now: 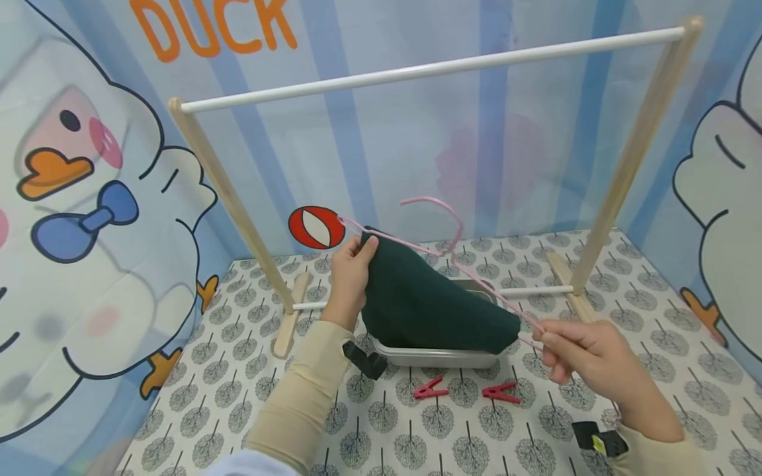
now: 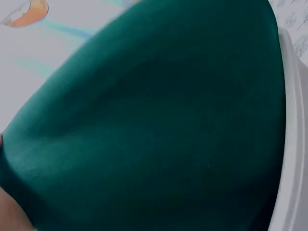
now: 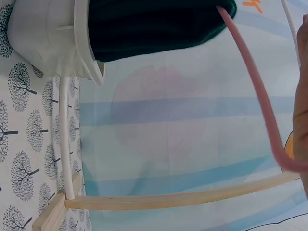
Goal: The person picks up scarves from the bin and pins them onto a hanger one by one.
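A dark green cloth (image 1: 428, 297) hangs on a thin pink hanger (image 1: 393, 238), which is tilted with its hook pointing up and left. Between thumb and fingers, my left hand (image 1: 350, 274) pinches the cloth's upper left corner, close to the hanger's left end. My right hand (image 1: 586, 354) grips the hanger's right end, beyond the cloth's edge. In the left wrist view the green cloth (image 2: 159, 120) fills most of the picture. The right wrist view has the pink hanger end (image 3: 255, 86) coming out of the cloth toward my fingers (image 3: 301, 106).
Beneath the cloth stands a light grey bin (image 1: 440, 359). Two red clothespins (image 1: 430, 389) lie in front of it on the tree-patterned tablecloth (image 1: 381, 416). Behind rises a wooden rack with a white top rail (image 1: 428, 71), against a duck-printed backdrop.
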Demonstrator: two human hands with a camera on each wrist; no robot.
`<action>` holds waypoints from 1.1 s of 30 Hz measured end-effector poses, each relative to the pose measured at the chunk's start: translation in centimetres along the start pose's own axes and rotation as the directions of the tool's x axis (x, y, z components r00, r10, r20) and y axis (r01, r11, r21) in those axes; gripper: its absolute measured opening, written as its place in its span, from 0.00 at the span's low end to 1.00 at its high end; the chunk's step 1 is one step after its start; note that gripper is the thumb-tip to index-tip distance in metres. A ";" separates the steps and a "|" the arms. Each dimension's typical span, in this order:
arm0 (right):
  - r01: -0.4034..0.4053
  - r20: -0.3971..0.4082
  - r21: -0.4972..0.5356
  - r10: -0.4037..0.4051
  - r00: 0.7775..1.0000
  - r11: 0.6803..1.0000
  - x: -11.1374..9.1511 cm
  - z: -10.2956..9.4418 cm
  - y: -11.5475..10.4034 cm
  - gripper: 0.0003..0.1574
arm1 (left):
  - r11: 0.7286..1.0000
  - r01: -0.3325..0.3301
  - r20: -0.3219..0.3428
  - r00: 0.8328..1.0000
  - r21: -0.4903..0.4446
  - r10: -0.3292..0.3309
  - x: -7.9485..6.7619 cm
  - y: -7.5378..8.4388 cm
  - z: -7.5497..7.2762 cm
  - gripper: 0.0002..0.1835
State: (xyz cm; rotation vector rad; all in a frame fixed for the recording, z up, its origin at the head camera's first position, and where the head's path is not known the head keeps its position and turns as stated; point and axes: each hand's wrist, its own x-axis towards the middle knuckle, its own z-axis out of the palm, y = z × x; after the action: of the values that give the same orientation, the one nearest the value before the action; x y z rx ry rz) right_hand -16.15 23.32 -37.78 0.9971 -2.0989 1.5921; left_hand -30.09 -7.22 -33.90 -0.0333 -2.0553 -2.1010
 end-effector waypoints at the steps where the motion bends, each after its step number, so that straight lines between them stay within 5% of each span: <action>1: 0.016 0.008 0.010 -0.016 1.000 1.000 0.0 0.0 0.0 0.31 | 1.000 0.021 -0.013 1.000 0.015 -0.021 0.1 -0.3 -0.2 0.11; 7: -0.018 -0.040 -0.042 0.016 0.999 0.999 -0.3 0.0 -0.2 0.31 | 0.995 0.089 -0.020 0.996 0.045 -0.088 0.2 -2.0 -1.1 0.14; 12: -0.098 -0.132 -0.050 0.090 0.987 0.994 -0.7 0.0 -0.2 0.29 | 0.997 0.067 0.123 0.990 0.044 -0.072 0.0 -3.3 -2.2 0.16; 17: -0.137 -0.189 -0.010 0.133 0.973 0.991 -0.8 -0.5 -0.4 0.28 | 0.981 0.103 0.343 0.927 0.163 -0.154 -0.2 -5.6 -3.9 0.23; 21: -0.207 -0.229 -0.028 0.195 0.954 0.978 -0.8 -1.4 -0.8 0.25 | 0.950 0.135 0.404 0.882 0.281 -0.244 -0.4 -7.7 -4.7 0.26; 23: -0.220 -0.230 -0.074 0.198 0.953 0.973 -0.6 -2.0 -1.1 0.24 | 0.939 0.117 0.387 0.890 0.323 -0.243 -0.5 -8.3 -4.7 0.24; 26: -0.224 -0.228 -0.116 0.194 0.954 0.968 -0.3 -2.7 -1.4 0.22 | 0.943 0.062 0.339 0.924 0.328 -0.179 -0.6 -8.2 -4.6 0.18; 33: -0.239 -0.247 -0.221 0.183 0.952 0.946 0.0 -3.6 -1.7 0.19 | 0.975 -0.039 0.254 0.967 0.219 -0.018 -0.4 -5.5 -3.7 0.13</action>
State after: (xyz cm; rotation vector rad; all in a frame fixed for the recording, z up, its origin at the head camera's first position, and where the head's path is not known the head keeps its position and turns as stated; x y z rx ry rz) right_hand -15.51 26.42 -35.36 0.4973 -2.2339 1.4107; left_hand -30.08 -10.76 -39.56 -0.2946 -2.4200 -1.9319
